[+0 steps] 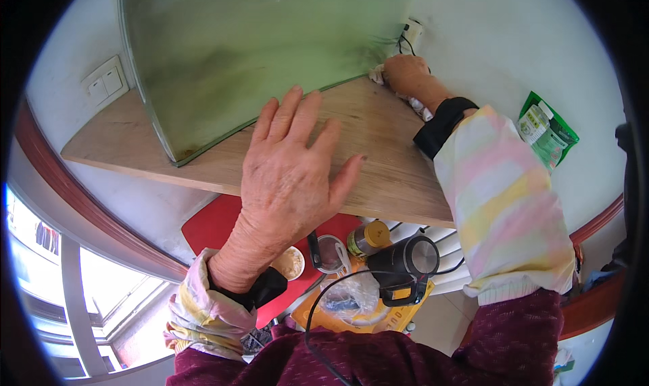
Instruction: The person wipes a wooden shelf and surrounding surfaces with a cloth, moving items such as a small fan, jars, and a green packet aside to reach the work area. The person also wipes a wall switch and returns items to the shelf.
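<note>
A: Left hand (287,166), status?

B: Spread, back up, fingers toward 12 o'clock, thumb out toward 2. Over the wooden shelf (378,146), fingertips overlapping the lower edge of the greenish glass panel (263,48) in view. Can't tell contact from this angle.

A: Right hand (405,76)?

B: Up at 2 o'clock from the left, well apart. Curled shut, knuckles up, round a crumpled white cloth (376,76). Exact finger placement hidden.

A: Cloth position, precisely?

B: Bunched end poking out at 9 o'clock of the right hand, at the foot of the glass, near its right-hand end. Between 1 and 2 o'clock from the left hand, out of its reach. More crumpled white at the right wrist, roughly 5 o'clock; can't tell if same piece.

A: Surroundings?

B: Wall socket (414,30) with black cord at 12 from the right hand, just beyond. Green packet (549,130) on the wall between 3 and 4. Light switch (106,82) at 10 from the left hand. Below shelf level: bowl (291,264) of pale food at 6 from the left hand, yellow-lidded jar (368,238) and black mug (404,259) toward 4.
</note>
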Demonstrator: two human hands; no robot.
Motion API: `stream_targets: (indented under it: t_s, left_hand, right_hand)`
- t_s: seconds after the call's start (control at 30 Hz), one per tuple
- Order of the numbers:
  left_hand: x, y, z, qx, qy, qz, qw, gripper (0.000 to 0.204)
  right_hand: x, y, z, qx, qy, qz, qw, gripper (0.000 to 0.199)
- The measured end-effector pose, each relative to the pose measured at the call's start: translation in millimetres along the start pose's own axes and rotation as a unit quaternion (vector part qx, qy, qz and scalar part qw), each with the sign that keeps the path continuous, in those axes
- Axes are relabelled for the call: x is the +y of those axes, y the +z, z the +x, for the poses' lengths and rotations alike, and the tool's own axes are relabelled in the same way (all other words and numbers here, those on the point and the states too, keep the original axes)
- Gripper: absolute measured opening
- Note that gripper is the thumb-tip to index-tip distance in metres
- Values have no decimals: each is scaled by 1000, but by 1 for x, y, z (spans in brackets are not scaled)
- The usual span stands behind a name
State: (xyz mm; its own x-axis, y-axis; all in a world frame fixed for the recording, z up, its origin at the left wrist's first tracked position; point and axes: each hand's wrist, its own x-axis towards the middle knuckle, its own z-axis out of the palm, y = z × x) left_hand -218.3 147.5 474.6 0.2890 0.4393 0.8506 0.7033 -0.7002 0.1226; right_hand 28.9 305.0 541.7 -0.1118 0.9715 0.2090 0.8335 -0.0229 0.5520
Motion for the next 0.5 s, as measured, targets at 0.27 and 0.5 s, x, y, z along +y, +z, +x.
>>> stream_targets:
  t_s: [0.27, 0.5]
  left_hand:
    - [2, 2, 0, -11, -7, 5, 1000, 36]
    - [5, 4, -2, 1, 6, 19, 1000, 38]
  right_hand:
    - [1, -14, -10, 23, -83, 145, 986, 23]
    - [-15, -47, -70, -12, -103, 120, 987, 29]
